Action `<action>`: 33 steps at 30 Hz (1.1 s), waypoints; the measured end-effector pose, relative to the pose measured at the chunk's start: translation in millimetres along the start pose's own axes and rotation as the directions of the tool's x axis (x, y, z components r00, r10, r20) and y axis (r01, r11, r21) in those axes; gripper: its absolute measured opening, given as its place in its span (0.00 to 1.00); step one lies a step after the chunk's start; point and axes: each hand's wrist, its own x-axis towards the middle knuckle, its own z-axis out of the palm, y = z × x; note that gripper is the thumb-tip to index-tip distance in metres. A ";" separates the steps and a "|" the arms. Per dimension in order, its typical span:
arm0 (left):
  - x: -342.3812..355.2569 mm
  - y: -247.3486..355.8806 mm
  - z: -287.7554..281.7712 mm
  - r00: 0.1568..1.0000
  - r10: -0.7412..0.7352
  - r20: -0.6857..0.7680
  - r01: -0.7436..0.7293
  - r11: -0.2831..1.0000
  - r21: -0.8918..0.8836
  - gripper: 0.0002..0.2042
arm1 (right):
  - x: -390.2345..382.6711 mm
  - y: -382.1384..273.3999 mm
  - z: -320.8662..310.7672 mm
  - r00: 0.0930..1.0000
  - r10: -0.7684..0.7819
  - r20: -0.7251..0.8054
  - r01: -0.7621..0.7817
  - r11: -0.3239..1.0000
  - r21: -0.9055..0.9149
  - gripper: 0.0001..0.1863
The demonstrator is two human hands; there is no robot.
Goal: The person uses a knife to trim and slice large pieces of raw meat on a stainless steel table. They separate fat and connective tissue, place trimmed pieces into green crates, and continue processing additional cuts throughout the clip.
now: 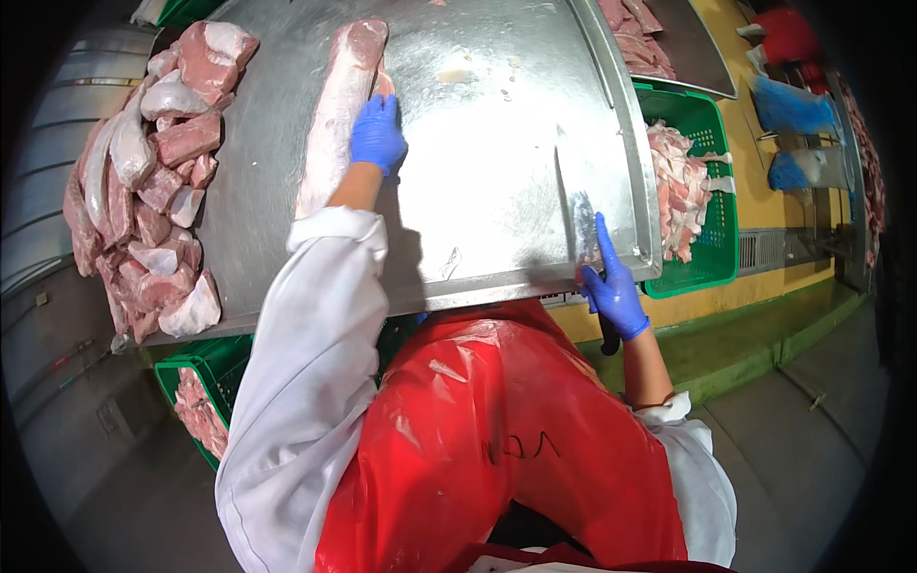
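Nearest to you is your red apron point(430, 420), its upper edge close to the near edge of the metal counter point(478, 181). Your right hand point(616, 294), gloved in blue, is closed around the dark handle of a knife point(582, 224), index finger stretched forward, with the blade pointing away from you above the counter. Below the counter's near left corner, a green basket point(222, 359) holds meat pieces point(198, 411). Your left hand point(378, 134), also gloved, lies over the right side of a long piece of meat point(332, 124), fingers close together; you cannot tell whether they grip. That piece lies lengthwise on the counter, left of its middle, with a heap of meat chunks point(153, 181) along the left edge. Past the right edge, a green crate point(693, 279) holds meat strips point(680, 196); farther off, a metal tray point(705, 57) carries meat slices point(642, 43).
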 end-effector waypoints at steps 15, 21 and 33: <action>-281.8 -2.3 -172.4 0.832 -0.525 0.181 0.530 0.653 -0.541 0.10 | 97.7 -11.5 -40.7 0.988 -0.088 0.125 0.102 0.989 -0.110 0.42; -400.6 -65.4 -205.6 0.468 -0.731 0.497 0.815 0.575 0.079 0.20 | 130.3 -32.2 -10.6 0.969 -0.113 0.220 0.140 0.984 -0.112 0.42; 106.4 -27.2 -23.4 0.910 -0.407 0.074 0.381 0.895 0.234 0.42 | 86.0 -66.3 -1.0 0.995 -0.081 0.061 0.091 0.979 -0.180 0.40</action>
